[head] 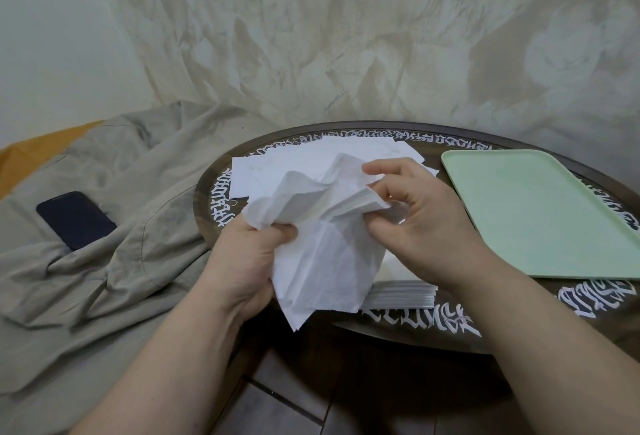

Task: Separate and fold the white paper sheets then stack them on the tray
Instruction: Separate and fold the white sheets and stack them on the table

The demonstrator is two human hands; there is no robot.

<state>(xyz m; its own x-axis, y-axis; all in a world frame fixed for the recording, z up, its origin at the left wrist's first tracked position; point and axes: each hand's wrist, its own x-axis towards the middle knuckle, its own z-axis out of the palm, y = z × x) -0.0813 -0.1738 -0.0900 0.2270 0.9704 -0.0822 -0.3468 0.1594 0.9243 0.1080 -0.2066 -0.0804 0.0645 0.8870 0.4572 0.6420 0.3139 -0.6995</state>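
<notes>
Reaching in from the near edge, both bare forearms are angling up toward the middle of the round dark tabletop, meeting over a crumpled white paper sheet held in the air above it. The left hand is gripping the sheet's left side, its fingers curled round a bunched fold with the thumb pressing on top, wrist bent slightly inward. The right hand is lying palm-down and arched, its thumb and fingertips pinching the sheet's upper right layers, the remaining fingers loosely curled. The sheet's lower corner is hanging down past the tabletop's near edge.

Just behind and below the held sheet, a neat stack of white sheets is lying near the tabletop's near edge, partly hidden by the right wrist. Farther back, loose white sheets are lying spread toward the far edge. A pale green tray is sitting on the tabletop's right side, nothing on the part that shows.

Off the tabletop's left edge, a dark phone is resting on a rumpled beige cloth. A patterned curtain is hanging behind everything.
</notes>
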